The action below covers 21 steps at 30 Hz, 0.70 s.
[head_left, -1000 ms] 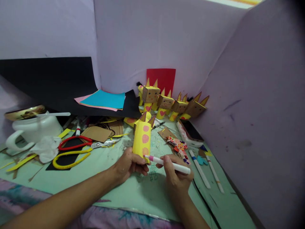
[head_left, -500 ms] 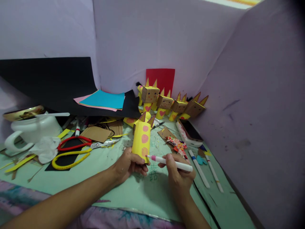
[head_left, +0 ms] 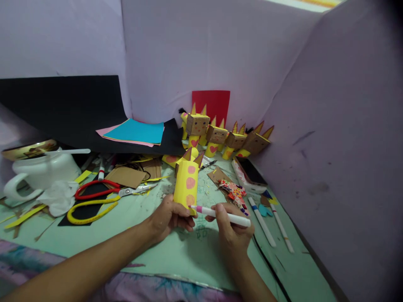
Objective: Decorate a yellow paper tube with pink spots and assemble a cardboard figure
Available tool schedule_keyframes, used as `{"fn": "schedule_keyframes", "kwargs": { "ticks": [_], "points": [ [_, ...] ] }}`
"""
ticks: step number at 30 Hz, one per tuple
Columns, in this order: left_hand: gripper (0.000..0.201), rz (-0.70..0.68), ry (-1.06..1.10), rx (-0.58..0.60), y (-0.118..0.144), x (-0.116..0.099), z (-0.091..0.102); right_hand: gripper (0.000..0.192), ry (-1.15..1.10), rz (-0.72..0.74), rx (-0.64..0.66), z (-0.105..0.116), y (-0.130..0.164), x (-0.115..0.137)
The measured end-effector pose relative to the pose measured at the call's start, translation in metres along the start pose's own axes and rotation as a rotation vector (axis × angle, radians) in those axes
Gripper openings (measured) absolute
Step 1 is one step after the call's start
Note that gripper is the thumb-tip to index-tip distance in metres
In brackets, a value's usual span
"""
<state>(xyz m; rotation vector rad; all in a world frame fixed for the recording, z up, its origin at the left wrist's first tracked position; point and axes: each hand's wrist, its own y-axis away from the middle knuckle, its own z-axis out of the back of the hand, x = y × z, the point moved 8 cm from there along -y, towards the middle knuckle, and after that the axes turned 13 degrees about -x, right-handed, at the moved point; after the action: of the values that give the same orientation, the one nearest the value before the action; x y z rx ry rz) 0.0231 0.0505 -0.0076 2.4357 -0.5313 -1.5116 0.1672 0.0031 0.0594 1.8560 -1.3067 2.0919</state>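
Note:
My left hand (head_left: 168, 218) grips the near end of a yellow paper tube (head_left: 186, 182) with pink dots and brown pointed ears at its far end. My right hand (head_left: 231, 228) holds a white marker with a pink tip (head_left: 220, 214); the tip touches the tube's lowest dot, just above my left fingers. Both hands hover over a pale green mat (head_left: 176, 256).
Red and yellow scissors (head_left: 100, 197) lie left, beside a white jug (head_left: 37, 174). Several finished brown-headed figures (head_left: 223, 136) stand at the back wall by red paper (head_left: 211, 105). A phone (head_left: 250, 174), two markers (head_left: 270, 226) and a patterned paper piece (head_left: 234, 193) lie right. Coloured sheets (head_left: 135, 132) sit behind.
The marker and my right hand have shifted very slightly along the tube's lowest dot; the tube and left hand stay almost where they were.

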Motion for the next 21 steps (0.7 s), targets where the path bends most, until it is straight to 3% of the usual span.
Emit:
{"fn": "schedule_keyframes", "kwargs": {
  "ticks": [8, 21],
  "points": [
    [0.020, 0.007, -0.002, 0.027, 0.0016, 0.0008, -0.0014, 0.027, 0.019, 0.114, -0.050, 0.0064, -0.0072, 0.0015],
    [0.023, 0.013, -0.071, 0.014, 0.0049, 0.0009, -0.0052, 0.027, -0.049, 0.118, -0.055, 0.0032, -0.0049, 0.0021]
  ]
}}
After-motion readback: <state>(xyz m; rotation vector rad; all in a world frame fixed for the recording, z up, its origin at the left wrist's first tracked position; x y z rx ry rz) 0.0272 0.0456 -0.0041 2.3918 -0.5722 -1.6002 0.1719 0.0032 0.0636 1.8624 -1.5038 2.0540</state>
